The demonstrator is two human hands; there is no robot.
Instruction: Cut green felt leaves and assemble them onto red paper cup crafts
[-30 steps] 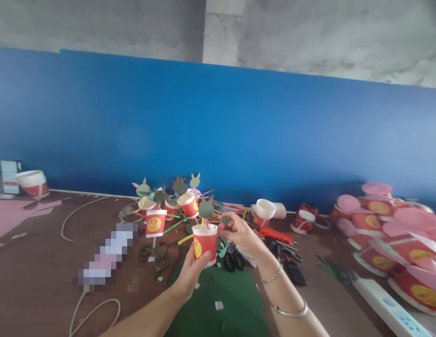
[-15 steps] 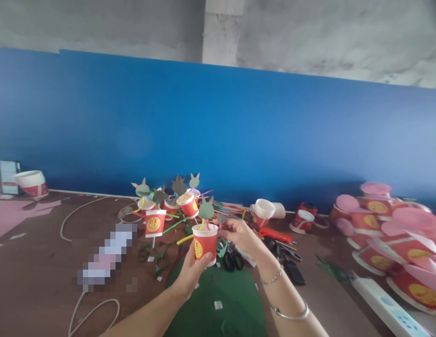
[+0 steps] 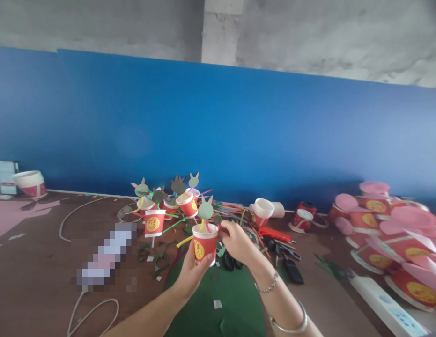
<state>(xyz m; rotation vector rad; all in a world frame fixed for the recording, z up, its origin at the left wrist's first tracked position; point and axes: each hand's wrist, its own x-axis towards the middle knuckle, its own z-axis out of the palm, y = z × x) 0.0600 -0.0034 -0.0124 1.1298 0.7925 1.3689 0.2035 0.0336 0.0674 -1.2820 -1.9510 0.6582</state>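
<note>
- Paper cup (image 3: 210, 245) stands upright in your left hand (image 3: 192, 271), which wraps its lower wall; grip lightly, since a hard squeeze would likely buckle it.
- Your right hand (image 3: 238, 239) is narrow, thumb and fingers drawn together at the cup's 3 o'clock side, apparently on the pink strip (image 3: 219, 228); your fingers hide the exact contact.
- The small dark green disc (image 3: 217, 219) shows just beyond those fingertips; guide the strip close to the cup wall so the disc takes no strain.
- At 12 o'clock the eared green paper head (image 3: 205, 210) rises above the rim; give it room from your knuckles.
- The yellow strip (image 3: 184, 241) juts out towards 9 o'clock, a useful line to sight the pink one against.
- Scissors (image 3: 228, 261) lie at 4 o'clock, partly behind your right hand; lift your wrist over them.
- Another red cup (image 3: 154, 223), near 10 o'clock, gives you a model to compare with.
</note>
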